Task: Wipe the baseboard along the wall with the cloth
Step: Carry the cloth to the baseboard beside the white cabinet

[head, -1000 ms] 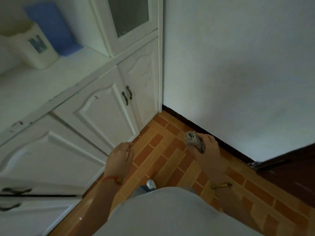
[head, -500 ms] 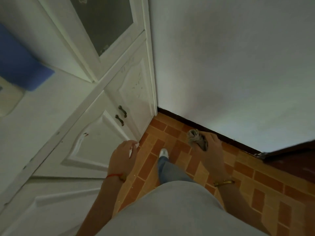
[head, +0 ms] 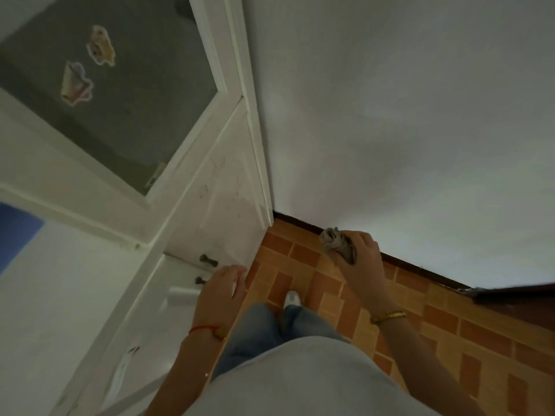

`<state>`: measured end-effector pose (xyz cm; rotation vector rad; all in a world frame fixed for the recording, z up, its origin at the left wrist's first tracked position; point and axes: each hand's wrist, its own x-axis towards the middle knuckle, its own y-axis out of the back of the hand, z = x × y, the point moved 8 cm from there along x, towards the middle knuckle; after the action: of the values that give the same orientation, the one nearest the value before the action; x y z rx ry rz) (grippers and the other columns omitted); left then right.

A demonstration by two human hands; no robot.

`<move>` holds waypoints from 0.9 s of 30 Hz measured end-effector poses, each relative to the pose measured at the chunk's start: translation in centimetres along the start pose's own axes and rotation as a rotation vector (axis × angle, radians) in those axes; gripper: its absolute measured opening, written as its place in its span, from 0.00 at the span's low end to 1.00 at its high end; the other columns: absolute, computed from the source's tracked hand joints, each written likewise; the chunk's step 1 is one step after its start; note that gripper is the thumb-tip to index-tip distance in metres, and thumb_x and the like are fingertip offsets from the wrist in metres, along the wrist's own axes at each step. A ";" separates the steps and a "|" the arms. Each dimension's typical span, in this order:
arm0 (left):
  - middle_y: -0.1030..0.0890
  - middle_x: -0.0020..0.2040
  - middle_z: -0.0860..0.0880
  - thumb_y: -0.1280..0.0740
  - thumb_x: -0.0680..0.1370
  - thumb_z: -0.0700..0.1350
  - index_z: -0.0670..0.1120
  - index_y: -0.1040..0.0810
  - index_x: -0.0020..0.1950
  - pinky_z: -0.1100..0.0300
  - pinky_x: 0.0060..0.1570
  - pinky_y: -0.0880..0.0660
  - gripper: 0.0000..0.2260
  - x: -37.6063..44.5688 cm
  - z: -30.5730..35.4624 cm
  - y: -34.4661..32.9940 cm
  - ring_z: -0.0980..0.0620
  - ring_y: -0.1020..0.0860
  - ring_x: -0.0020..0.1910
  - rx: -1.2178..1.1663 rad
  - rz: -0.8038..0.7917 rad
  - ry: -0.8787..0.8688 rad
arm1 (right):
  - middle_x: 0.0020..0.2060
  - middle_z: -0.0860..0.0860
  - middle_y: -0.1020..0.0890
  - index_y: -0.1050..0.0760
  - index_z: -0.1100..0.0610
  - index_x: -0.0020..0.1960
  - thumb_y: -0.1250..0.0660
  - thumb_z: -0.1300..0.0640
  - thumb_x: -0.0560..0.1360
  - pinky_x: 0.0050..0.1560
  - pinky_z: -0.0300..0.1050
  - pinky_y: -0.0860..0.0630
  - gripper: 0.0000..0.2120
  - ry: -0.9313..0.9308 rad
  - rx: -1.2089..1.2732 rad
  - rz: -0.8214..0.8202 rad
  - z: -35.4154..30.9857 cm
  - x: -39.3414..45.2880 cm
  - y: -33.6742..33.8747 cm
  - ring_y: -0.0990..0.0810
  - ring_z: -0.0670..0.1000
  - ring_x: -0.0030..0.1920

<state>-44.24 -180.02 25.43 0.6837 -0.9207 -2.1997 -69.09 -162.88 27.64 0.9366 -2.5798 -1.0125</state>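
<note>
A crumpled grey cloth (head: 338,244) is held bunched in the right hand (head: 362,261), right of centre in the frame, the fingers being curled over it so that the grip is clenched on the fabric. The upper end of the cloth is seen at the dark baseboard (head: 420,267), which runs diagonally from the middle of the frame down toward the right edge, at the foot of the white wall (head: 405,130); whether cloth and baseboard are actually touching cannot be told. A gold bracelet (head: 387,316) is worn on the right wrist.

The left hand (head: 222,292) is seen lower and left of centre, its fingers loosely bent and nothing held in it, so its grip is released. It is placed just in front of the white cabinet door (head: 216,211), near two dark handles (head: 208,260); contact with the door cannot be made out. A red string bracelet (head: 204,328) is worn on that wrist.

A glass-paned upper door (head: 114,94) carrying two stickers (head: 75,84) fills the upper left of the frame, and a blue object (head: 15,232) is cut off at the left edge. The floor (head: 450,331) is covered in orange and brown brick-pattern tiles. Blue jeans (head: 258,334) and a white shoe (head: 292,297) are seen low in the centre, with a pale shirt (head: 300,382) at the bottom. A dark wooden edge (head: 516,291) enters at the right.
</note>
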 end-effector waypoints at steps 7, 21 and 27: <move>0.19 0.56 0.50 0.50 0.79 0.60 0.47 0.20 0.60 0.62 0.55 0.30 0.25 5.3 -1.5 -3.3 0.55 0.23 0.53 0.007 -0.190 -0.030 | 0.51 0.48 0.27 0.26 0.52 0.58 0.27 0.50 0.72 0.50 0.44 0.29 0.17 -0.098 -0.027 0.013 2.9 4.3 -3.7 0.30 0.51 0.52; 0.20 0.56 0.49 0.55 0.78 0.60 0.47 0.22 0.62 0.59 0.56 0.28 0.29 26.3 -14.4 -26.9 0.52 0.23 0.53 0.089 -0.305 -0.103 | 0.53 0.51 0.26 0.26 0.53 0.60 0.29 0.48 0.73 0.51 0.42 0.36 0.18 -0.220 -0.119 -0.043 25.6 15.5 -25.3 0.32 0.53 0.55; 0.21 0.61 0.44 0.50 0.79 0.52 0.44 0.23 0.67 0.50 0.61 0.25 0.25 33.6 -25.0 -43.0 0.45 0.22 0.58 0.136 -0.354 -0.162 | 0.54 0.51 0.27 0.27 0.52 0.61 0.31 0.48 0.75 0.53 0.47 0.29 0.17 -0.127 -0.175 -0.134 38.2 20.2 -38.9 0.32 0.54 0.56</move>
<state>-65.08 -191.58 -29.68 0.7915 -1.1093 -2.5514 -81.50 -177.08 -27.39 1.0415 -2.5031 -1.3504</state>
